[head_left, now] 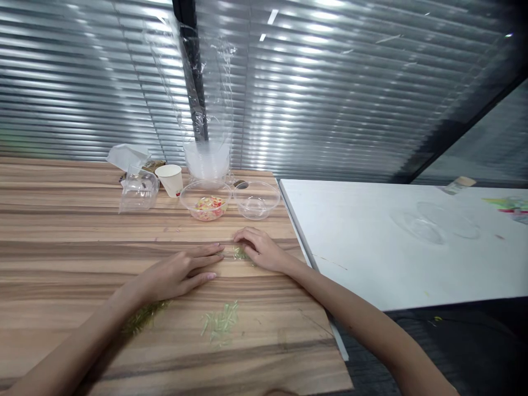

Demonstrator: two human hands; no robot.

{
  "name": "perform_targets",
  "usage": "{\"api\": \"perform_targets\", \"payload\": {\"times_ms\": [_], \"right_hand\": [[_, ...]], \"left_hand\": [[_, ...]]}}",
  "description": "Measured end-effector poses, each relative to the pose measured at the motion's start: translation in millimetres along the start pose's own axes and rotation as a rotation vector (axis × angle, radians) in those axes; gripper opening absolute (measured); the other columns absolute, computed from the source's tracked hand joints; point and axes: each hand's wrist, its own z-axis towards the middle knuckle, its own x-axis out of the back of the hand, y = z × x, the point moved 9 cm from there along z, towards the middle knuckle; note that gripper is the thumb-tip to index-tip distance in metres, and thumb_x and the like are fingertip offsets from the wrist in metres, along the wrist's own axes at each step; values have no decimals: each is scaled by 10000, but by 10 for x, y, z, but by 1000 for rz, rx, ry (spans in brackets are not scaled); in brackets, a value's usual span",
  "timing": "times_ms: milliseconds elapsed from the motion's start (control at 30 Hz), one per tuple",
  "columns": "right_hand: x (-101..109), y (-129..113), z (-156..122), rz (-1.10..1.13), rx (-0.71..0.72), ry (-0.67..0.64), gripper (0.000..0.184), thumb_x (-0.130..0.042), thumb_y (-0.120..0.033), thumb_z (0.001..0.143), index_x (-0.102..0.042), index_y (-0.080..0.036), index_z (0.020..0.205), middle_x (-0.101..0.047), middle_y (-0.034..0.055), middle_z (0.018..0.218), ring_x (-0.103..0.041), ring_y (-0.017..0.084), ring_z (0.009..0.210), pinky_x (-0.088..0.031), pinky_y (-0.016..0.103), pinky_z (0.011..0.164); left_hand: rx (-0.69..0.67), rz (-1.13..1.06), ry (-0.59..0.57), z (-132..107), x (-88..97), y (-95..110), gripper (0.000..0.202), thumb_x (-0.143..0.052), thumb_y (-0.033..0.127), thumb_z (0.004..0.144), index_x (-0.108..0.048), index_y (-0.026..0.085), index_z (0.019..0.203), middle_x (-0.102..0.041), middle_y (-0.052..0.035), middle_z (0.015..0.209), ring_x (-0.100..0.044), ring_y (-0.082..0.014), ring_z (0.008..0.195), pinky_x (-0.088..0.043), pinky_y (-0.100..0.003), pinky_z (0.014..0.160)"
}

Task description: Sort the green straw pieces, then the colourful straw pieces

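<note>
OK: left hand flat, right hand curled at the small green pile

My left hand lies palm-down on the wooden table, fingers stretched out, holding nothing. My right hand is part-closed, fingertips down at the small green pile; can't tell whether it's pinching any strips. That pile sits between my hands, closer to the right. Loose pale-green strips lie on my near side of both hands. Darker green bundle is just beside my left forearm, partly hidden by it. Beyond my hands: clear bowl with coloured bits, second clear bowl to its right, paper cup to its left.
</note>
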Motion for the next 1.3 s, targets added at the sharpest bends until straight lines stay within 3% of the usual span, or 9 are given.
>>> {"api": "perform_targets", "payload": {"times_ms": [333, 767, 1300], "right_hand": [[-9, -41, 11, 13, 33, -23, 346, -425, 39, 766, -574, -178, 991, -635, 80, 1064, -583, 190, 1038, -473, 376, 945], [-17, -75, 6, -13, 58, -32, 286, -448, 15, 814, -591, -162, 988, -631, 97, 1085, -579, 195, 1057, -467, 370, 963], [-21, -66, 7, -9, 60, -32, 296, -457, 7, 826, -599, -181, 1007, -629, 83, 1089, -579, 193, 1068, -474, 385, 963]], "left_hand": [[9, 11, -3, -1, 31, -9, 473, -460, 416, 977, -467, 251, 1420, -403, -43, 1490, -421, -235, 1354, -346, -400, 1137], [40, 39, 20, -17, 31, -55, 483, -451, 454, 979, -454, 275, 1427, -373, -16, 1509, -412, -239, 1360, -342, -393, 1138], [7, 15, 72, -21, 57, -49, 459, -486, 389, 966, -467, 299, 1416, -402, -9, 1495, -455, -243, 1330, -381, -390, 1116]]}}
